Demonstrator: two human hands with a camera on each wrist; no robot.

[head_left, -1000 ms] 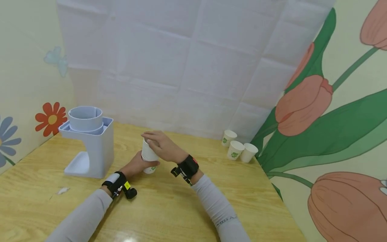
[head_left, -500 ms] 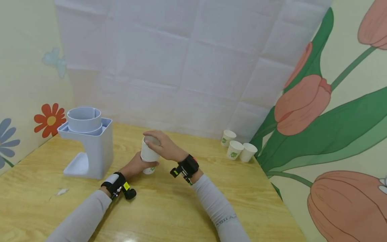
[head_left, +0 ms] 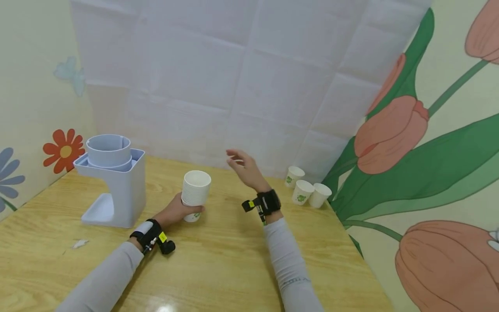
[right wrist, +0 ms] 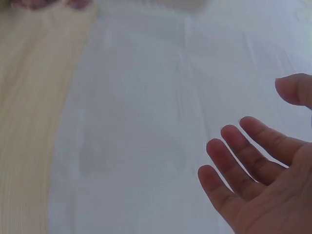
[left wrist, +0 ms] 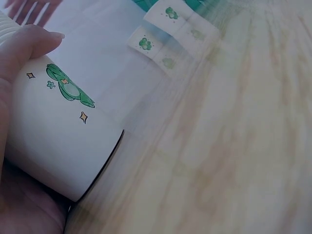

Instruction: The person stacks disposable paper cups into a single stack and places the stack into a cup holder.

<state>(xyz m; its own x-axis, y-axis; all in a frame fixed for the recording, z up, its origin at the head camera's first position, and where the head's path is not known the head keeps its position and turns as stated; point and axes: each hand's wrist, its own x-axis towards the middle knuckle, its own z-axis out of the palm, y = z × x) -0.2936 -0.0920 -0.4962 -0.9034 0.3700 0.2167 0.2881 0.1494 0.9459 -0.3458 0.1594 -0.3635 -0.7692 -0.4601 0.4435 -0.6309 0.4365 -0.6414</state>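
Note:
A stack of nested white paper cups point(head_left: 196, 188) stands near the middle of the table, mouths up. My left hand point(head_left: 177, 211) grips the stack low down, thumb across the front. In the left wrist view the lowest paper cup point(left wrist: 63, 131) carries a green printed figure, and its base is close over the wood. My right hand point(head_left: 247, 171) is raised to the right of the stack, apart from it, holding nothing. Its fingers point(right wrist: 243, 165) are loosely spread in the right wrist view.
On the left stands a pale blue holder point(head_left: 134, 190) with a round open cylinder point(head_left: 109, 151) on top. Three separate paper cups point(head_left: 302, 192) are grouped at the table's back right, near the wall. A white scrap point(head_left: 79, 244) lies at the table's left. White sheeting point(head_left: 218, 86) hangs behind.
My right hand has come off the top of the cup stack and moved right and up, leaving the top cup's mouth uncovered. My left hand keeps its grip in nearly the same place.

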